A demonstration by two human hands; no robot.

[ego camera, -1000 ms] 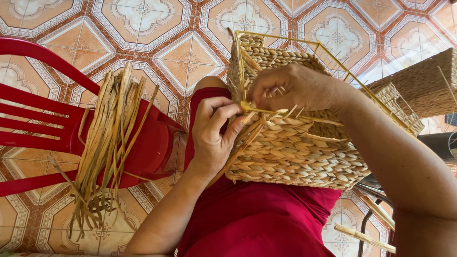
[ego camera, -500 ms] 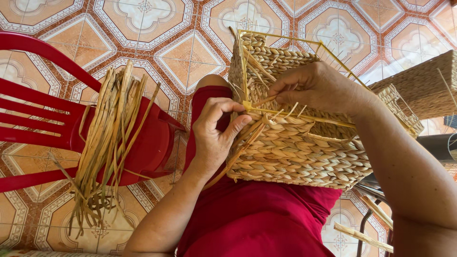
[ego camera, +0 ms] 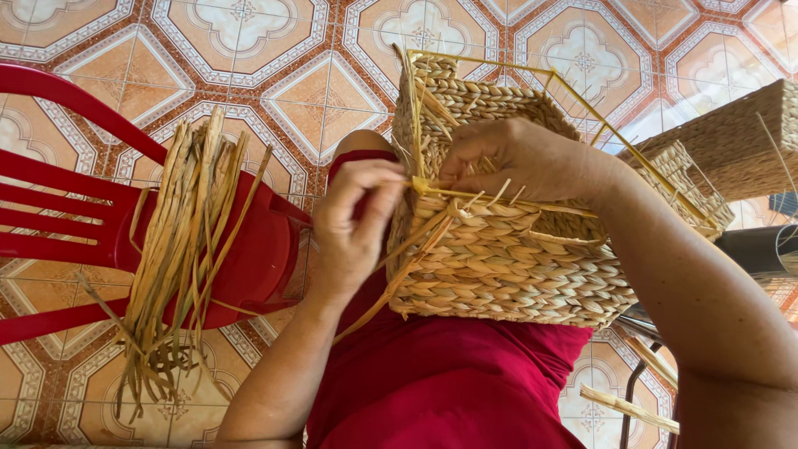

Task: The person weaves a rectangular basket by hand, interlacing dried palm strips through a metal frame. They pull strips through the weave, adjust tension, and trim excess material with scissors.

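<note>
A half-woven straw basket (ego camera: 507, 266) on a yellow wire frame (ego camera: 499, 62) rests on my lap, over red clothing (ego camera: 449, 382). My left hand (ego camera: 353, 224) pinches a dried straw strand (ego camera: 399, 258) at the basket's near corner, by the wire rim. My right hand (ego camera: 528, 158) reaches over the rim from the right, with its fingers closed on the weave and the strand at the same corner. Loose strand ends stick out along the rim.
A red plastic chair (ego camera: 75, 224) stands at the left with a bundle of dried straw (ego camera: 183, 249) laid across its seat. Other woven baskets (ego camera: 731, 150) sit at the right. Patterned orange floor tiles (ego camera: 274, 75) lie beneath. A metal leg (ego camera: 628, 399) stands at lower right.
My left hand has shifted up along the rim corner, pulling the strand. My right hand has slid slightly further over the rim. The basket stays on my lap.
</note>
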